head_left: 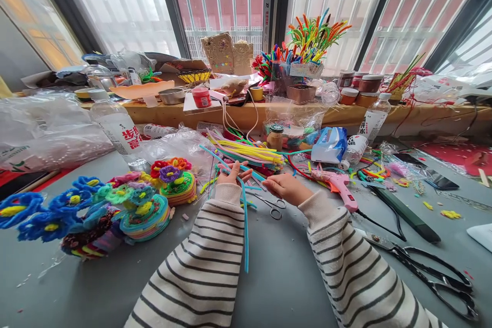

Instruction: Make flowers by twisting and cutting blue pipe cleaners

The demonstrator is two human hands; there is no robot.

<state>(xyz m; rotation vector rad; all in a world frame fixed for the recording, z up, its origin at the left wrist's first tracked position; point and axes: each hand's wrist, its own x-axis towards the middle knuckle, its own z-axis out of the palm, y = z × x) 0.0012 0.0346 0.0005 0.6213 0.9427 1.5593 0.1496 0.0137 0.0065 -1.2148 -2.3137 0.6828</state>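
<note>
My left hand (231, 173) is closed round a long blue pipe cleaner (244, 220) that runs from the hand down over my striped sleeve. My right hand (285, 187) lies curled on the grey table (277, 277), knuckles up; what its fingers grip, if anything, is hidden. Small silver scissors (272, 207) lie between the two hands. Just beyond the hands is a loose pile of yellow, blue and pink pipe cleaners (249, 154).
Finished pipe-cleaner flowers (77, 210) and coiled discs (179, 184) sit at the left. A pink glue gun (340, 187) lies right of my hand, large black scissors (430, 271) at the near right. Bottles, jars and upright pipe cleaners (313, 36) crowd the windowsill.
</note>
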